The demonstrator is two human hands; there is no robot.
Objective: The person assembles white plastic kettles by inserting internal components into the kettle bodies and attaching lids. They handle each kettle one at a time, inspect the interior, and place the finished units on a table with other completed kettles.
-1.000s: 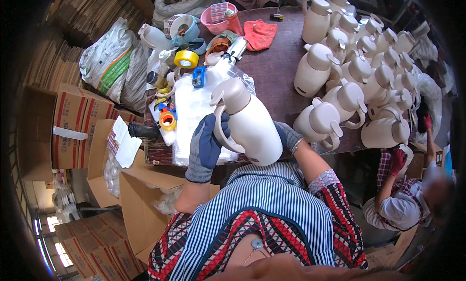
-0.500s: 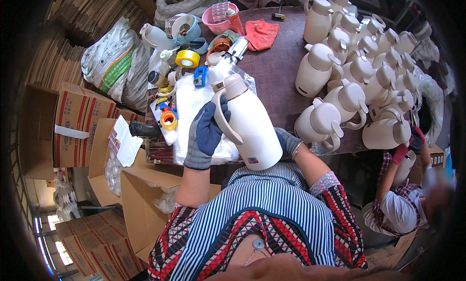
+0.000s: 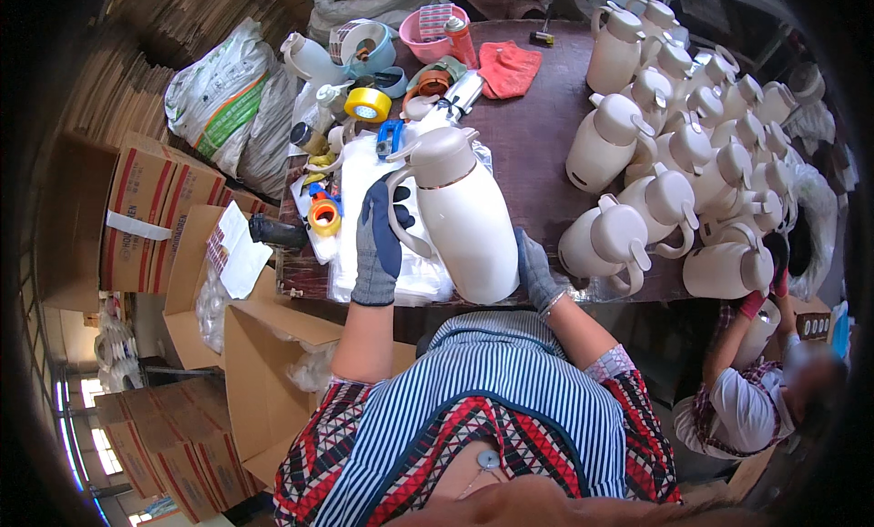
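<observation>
A cream vacuum jug [image 3: 469, 222] stands tilted in front of me, its grey-beige lid at the top left. My left hand [image 3: 375, 240], in a grey and navy glove, is closed round its handle. Against the lower right side of its body presses my right hand [image 3: 539, 270], gloved too; the jug hides part of its fingers. Beneath the jug lies a stack of clear plastic sheets or bags [image 3: 353, 254] on the dark table [image 3: 519, 131]. Many similar jugs [image 3: 605, 240] crowd the table's right side, one of them lying over near the edge.
At left on the table are a yellow tape roll [image 3: 368, 105], a blue tape dispenser [image 3: 390, 137], an orange tape roll [image 3: 324, 217] and a pink basin [image 3: 428, 35]. A red cloth [image 3: 508, 69] lies behind. Open cartons [image 3: 264, 381] flank me; a co-worker [image 3: 742, 400] handles a jug at right.
The jug has turned so the small label near its base no longer shows, and it stands more upright. My right hand has come further into view along its side.
</observation>
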